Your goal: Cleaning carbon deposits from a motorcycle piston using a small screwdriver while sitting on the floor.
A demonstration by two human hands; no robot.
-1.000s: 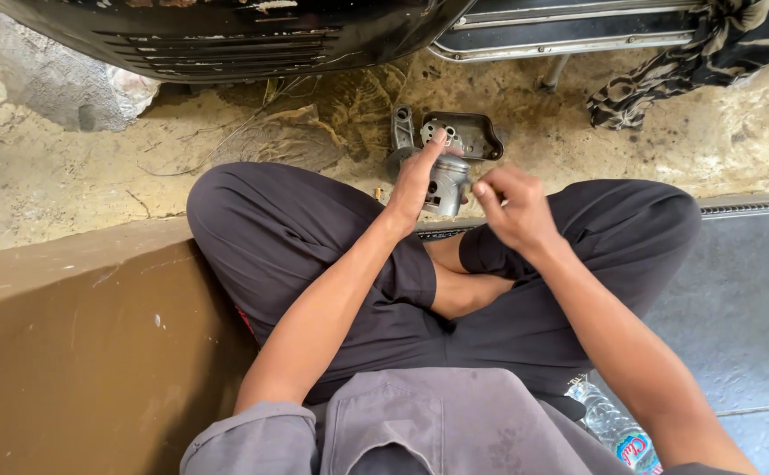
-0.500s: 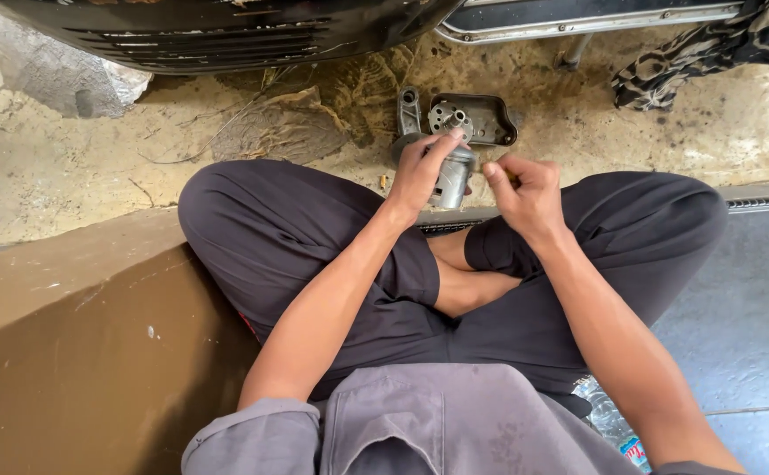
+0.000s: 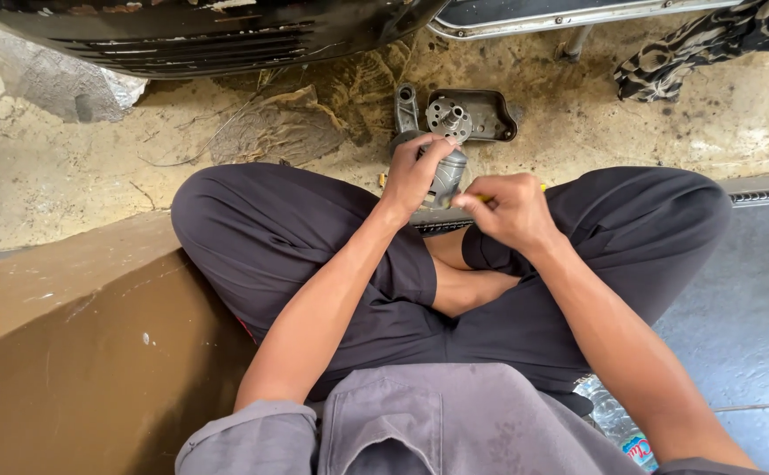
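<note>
I sit cross-legged on the ground in dark trousers. My left hand (image 3: 415,176) wraps around a grey cylindrical metal part (image 3: 448,171) that stands upright in front of my legs, its round flanged top (image 3: 449,115) with a short shaft showing above my fingers. My right hand (image 3: 506,209) is closed on a thin tool with a yellow tip (image 3: 487,199), held against the side of the metal part. What the tool's tip touches is hidden by my fingers.
A dark metal tray (image 3: 488,113) lies on the dirty sandy floor just behind the part. The black underside of a vehicle (image 3: 200,31) spans the top. A patterned rag (image 3: 701,48) lies top right, a brown concrete step (image 3: 68,352) at left, a plastic bottle (image 3: 622,431) by my right side.
The view has shifted a little. My right hand has come closer to the metal part, with the yellow-tipped tool now against its side. My left hand keeps its grip.
</note>
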